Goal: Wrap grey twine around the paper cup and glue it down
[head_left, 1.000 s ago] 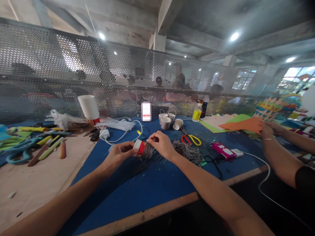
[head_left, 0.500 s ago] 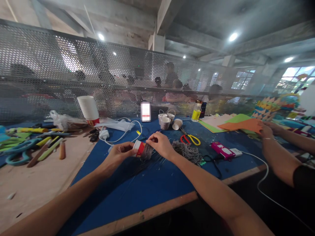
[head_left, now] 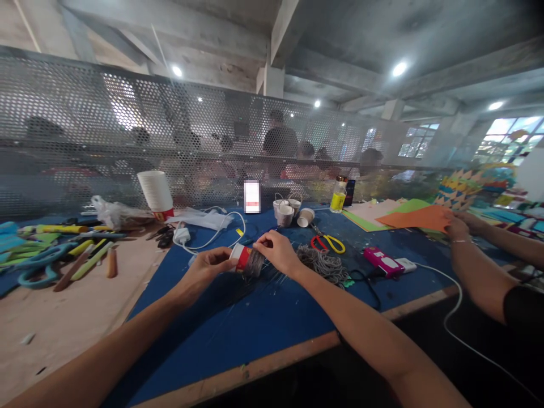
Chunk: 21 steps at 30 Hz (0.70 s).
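My left hand (head_left: 204, 271) grips a small red and white paper cup (head_left: 240, 257) lying on its side above the blue mat (head_left: 263, 323). Grey yarn is wound around the cup's far half. My right hand (head_left: 278, 252) pinches the grey yarn (head_left: 254, 262) at the cup, fingers closed. A loose pile of the same grey yarn (head_left: 321, 263) lies just right of my right wrist.
Scissors with red and yellow handles (head_left: 325, 242), small paper cups (head_left: 289, 212), a stack of white cups (head_left: 156, 194), a white charger cable (head_left: 204, 235), a pink device (head_left: 382, 260) and tools (head_left: 63, 258) lie around. Another person's hands (head_left: 457, 226) hold orange paper (head_left: 419, 218) at right. A perforated metal screen (head_left: 127, 141) stands behind.
The view has tilted slightly. My hands stay on the cup, the right fingers shifting a little along the yarn.
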Each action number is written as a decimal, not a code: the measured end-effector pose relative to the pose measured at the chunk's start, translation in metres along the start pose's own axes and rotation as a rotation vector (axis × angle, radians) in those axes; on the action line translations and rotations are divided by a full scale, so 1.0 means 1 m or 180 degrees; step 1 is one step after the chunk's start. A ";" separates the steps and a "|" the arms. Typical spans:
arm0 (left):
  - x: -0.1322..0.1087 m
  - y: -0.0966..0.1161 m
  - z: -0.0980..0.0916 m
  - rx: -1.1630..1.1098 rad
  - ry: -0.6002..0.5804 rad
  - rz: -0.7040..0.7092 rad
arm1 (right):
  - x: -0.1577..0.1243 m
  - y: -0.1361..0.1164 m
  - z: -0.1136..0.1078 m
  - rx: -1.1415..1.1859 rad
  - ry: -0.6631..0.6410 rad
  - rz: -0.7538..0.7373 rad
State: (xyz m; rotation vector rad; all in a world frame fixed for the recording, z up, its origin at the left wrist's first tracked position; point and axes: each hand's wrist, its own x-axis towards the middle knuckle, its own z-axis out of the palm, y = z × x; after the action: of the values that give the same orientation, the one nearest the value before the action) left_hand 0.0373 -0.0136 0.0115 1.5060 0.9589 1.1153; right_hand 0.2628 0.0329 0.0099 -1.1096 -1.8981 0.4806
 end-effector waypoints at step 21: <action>0.005 -0.001 -0.008 -0.0399 0.0492 0.0078 | -0.007 -0.008 0.001 0.0229 -0.0316 0.0028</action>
State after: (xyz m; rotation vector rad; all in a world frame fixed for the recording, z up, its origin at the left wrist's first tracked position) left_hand 0.0312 -0.0064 0.0117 1.3488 0.9585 1.3006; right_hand 0.2594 0.0226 0.0112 -1.0649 -1.9463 0.6142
